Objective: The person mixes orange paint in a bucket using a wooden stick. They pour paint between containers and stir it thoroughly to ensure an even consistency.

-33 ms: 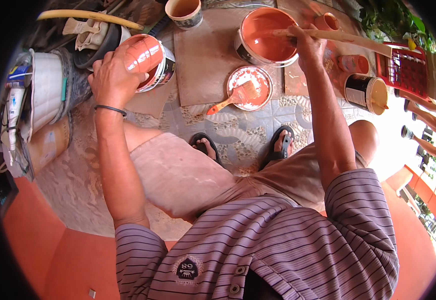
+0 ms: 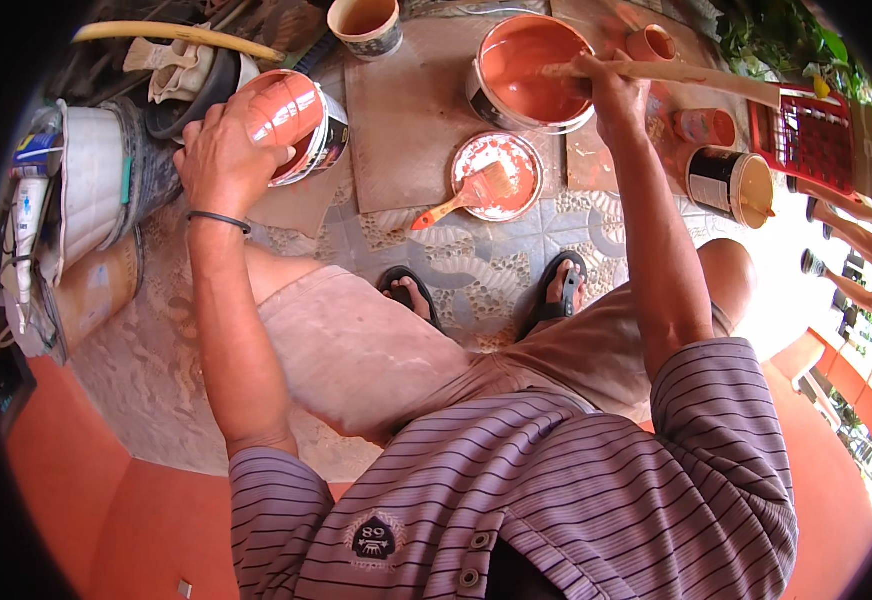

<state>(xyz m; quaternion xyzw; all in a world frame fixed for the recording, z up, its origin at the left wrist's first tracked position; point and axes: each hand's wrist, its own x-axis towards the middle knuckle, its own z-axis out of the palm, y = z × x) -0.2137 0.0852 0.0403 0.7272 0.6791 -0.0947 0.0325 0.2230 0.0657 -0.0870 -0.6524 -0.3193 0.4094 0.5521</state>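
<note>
My left hand (image 2: 231, 150) grips a tilted, orange-coated cylindrical container (image 2: 278, 108) over a white-rimmed bucket (image 2: 329, 143) at upper left. My right hand (image 2: 616, 95) is closed on a flat wooden stick (image 2: 696, 78), which reaches into a larger bucket of orange paint (image 2: 523, 75). Between the two buckets, a little nearer me, a paintbrush (image 2: 476, 197) with an orange handle lies on a paint-smeared round lid (image 2: 513, 165).
Cardboard (image 2: 386, 160) covers patterned tiles (image 2: 486, 290). Around me are a small pail (image 2: 364, 25), a tan paint can (image 2: 741, 185), a red crate (image 2: 801, 150), stacked containers (image 2: 91, 190) and a yellow hose (image 2: 196, 35). Another person's legs (image 2: 856, 230) show at far right.
</note>
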